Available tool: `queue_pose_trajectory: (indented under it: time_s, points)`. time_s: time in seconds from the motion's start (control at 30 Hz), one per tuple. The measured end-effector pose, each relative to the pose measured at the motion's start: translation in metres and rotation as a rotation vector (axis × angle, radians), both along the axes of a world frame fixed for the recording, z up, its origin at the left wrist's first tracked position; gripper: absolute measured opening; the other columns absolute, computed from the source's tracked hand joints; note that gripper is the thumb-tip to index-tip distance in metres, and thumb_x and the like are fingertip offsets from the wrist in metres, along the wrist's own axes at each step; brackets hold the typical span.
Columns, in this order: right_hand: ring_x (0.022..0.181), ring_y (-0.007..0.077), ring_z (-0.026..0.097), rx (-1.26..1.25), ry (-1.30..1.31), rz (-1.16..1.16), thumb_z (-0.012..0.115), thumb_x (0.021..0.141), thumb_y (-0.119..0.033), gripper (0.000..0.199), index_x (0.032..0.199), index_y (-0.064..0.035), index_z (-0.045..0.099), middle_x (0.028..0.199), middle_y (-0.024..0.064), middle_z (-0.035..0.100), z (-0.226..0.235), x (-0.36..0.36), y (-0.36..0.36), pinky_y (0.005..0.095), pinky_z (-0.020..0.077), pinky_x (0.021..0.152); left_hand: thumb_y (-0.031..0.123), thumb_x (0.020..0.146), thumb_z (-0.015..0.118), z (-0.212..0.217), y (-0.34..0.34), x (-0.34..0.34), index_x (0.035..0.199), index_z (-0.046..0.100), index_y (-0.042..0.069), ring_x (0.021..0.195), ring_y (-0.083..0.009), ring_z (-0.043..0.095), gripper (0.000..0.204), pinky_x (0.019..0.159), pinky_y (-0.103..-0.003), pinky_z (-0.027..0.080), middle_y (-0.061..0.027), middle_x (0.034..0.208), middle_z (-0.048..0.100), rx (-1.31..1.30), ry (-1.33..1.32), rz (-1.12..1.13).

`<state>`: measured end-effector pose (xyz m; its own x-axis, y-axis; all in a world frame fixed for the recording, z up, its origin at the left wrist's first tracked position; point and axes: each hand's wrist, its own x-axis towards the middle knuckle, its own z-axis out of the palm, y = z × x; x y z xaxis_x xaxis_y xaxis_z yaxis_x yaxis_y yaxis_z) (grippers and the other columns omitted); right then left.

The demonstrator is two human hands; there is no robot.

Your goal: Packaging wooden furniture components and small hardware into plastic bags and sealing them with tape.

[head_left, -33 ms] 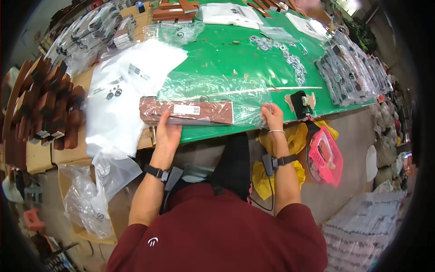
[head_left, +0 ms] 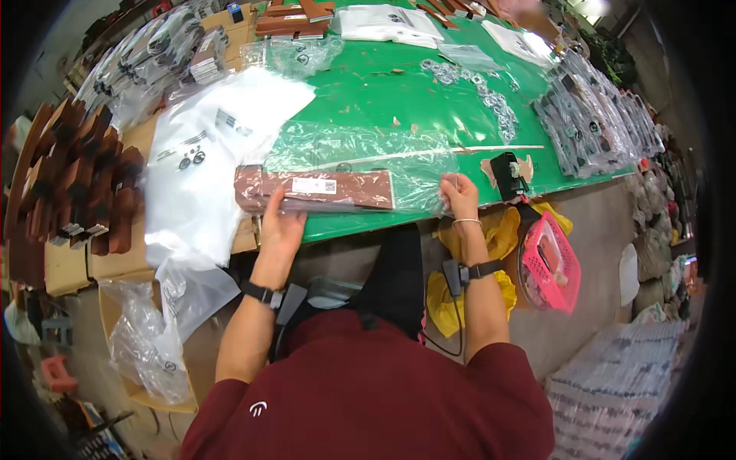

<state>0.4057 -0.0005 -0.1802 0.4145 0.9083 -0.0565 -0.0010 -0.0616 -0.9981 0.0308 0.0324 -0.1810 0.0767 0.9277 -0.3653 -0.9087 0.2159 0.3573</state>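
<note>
A long flat brown board [head_left: 314, 189] with a white label lies along the near edge of the green table [head_left: 383, 84]. A clear plastic bag [head_left: 368, 153] lies over and around its right part. My left hand [head_left: 280, 224] grips the board's near edge at its left end, with the fingers on top. My right hand [head_left: 460, 195] pinches the right end of the clear bag, just past the end of the board.
White bags [head_left: 207, 146] are piled left of the board, and stacked brown pieces [head_left: 77, 180] stand further left. A black dispenser [head_left: 510, 175] sits by my right hand. Metal rings [head_left: 479, 88] and bagged black parts [head_left: 594, 123] lie to the right. A pink basket [head_left: 548, 264] hangs below the table.
</note>
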Motion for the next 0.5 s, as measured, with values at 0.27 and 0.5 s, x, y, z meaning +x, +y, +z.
queue_pose_trajectory:
  time_s: [0.27, 0.5]
  points:
    - [0.053, 0.0065, 0.052, -0.024, 0.083, 0.029, 0.065, 0.093, -0.01, 0.017, 0.107, -0.0015, 0.066, 0.073, 0.0016, 0.063, -0.006, 0.013, 0.001, 0.0217, 0.0399, 0.046, 0.028, 0.102, 0.057, 0.107, -0.051, -0.044, 0.12, 0.067, 0.002, 0.105, -0.0276, 0.068, 0.033, 0.09, -0.035, 0.055, -0.0138, 0.118, 0.069, 0.102, 1.026, -1.102]
    - [0.055, 0.0044, 0.047, 0.03, -0.275, -0.003, 0.062, 0.097, -0.015, 0.017, 0.107, -0.0034, 0.069, 0.068, -0.0022, 0.057, -0.012, 0.028, 0.007, 0.0213, 0.0361, 0.048, 0.026, 0.089, 0.066, 0.078, 0.015, 0.119, 0.093, 0.065, 0.006, 0.098, -0.0271, 0.06, 0.021, 0.09, -0.04, 0.046, -0.0083, 0.096, 0.063, 1.738, 1.769, -0.293]
